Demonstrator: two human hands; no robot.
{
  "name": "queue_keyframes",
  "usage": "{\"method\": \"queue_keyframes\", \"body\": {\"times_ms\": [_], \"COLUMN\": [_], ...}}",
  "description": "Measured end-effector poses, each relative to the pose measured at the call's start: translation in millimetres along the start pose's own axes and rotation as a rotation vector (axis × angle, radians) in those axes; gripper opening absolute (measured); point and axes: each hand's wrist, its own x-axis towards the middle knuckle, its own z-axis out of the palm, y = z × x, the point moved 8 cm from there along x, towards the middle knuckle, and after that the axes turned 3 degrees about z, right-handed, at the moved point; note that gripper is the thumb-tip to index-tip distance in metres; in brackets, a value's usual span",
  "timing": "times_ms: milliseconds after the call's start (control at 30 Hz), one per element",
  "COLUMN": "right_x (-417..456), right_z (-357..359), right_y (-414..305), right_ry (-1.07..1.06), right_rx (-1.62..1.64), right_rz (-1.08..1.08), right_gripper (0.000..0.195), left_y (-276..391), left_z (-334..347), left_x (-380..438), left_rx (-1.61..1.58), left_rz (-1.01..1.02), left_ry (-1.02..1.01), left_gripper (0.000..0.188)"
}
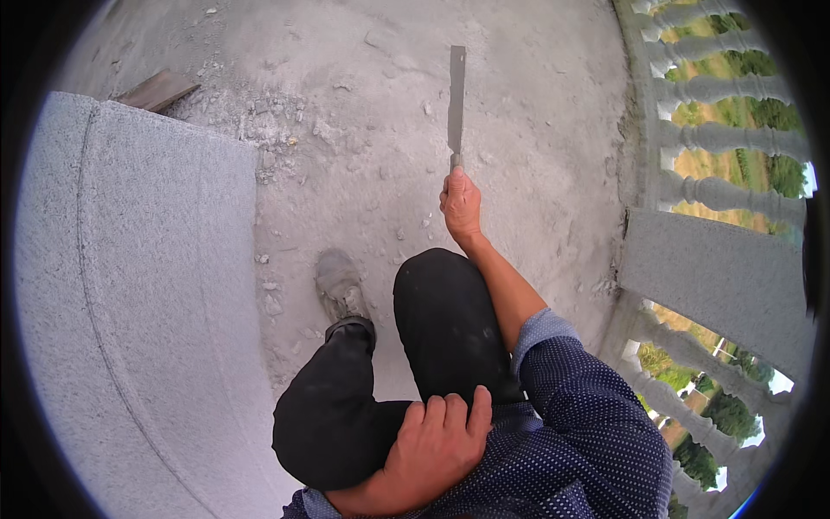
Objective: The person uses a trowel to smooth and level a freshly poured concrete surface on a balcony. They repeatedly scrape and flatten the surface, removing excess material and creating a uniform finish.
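Observation:
My right hand (461,204) is closed round the handle of a machete-like tool (457,97), whose long, flat grey blade has a worn edge and points away from me over the dusty concrete floor (545,84). The thumb lies along the handle. My left hand (438,447) rests near my lap, back of the hand up, on the dark trousers and the hem of the dotted shirt. No object shows in it. Both knees are bent, and one dusty shoe (340,282) stands on the floor left of the right knee.
A large pale grey rendered block or wall (162,272) stands close on the left. Behind it lie a wooden board (157,91) and crumbled rubble (272,117). On the right runs a concrete balustrade (733,136) with a solid pier (713,272); greenery shows through its gaps.

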Motion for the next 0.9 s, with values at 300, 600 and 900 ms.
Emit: {"method": "queue_keyframes", "body": {"times_ms": [300,600,900], "right_x": [-29.8,-46.7,-88.7], "right_z": [9.8,25.2,-51.2], "right_y": [19.0,53.7,60.7], "right_ry": [-0.037,-0.178,-0.074], "right_rx": [0.197,0.287,-0.06], "right_rz": [0.371,0.75,0.513], "right_gripper": [0.058,0.066,0.068], "left_y": [-1.4,-3.6,8.5], "left_z": [5.5,-5.1,-0.9], "left_x": [-6.0,3.4,11.4], "left_rx": [-0.022,0.012,0.019], "left_rz": [-0.052,-0.059,0.022], "left_ry": [-0.015,0.0,-0.02], "left_gripper": [0.031,0.033,0.035]}}
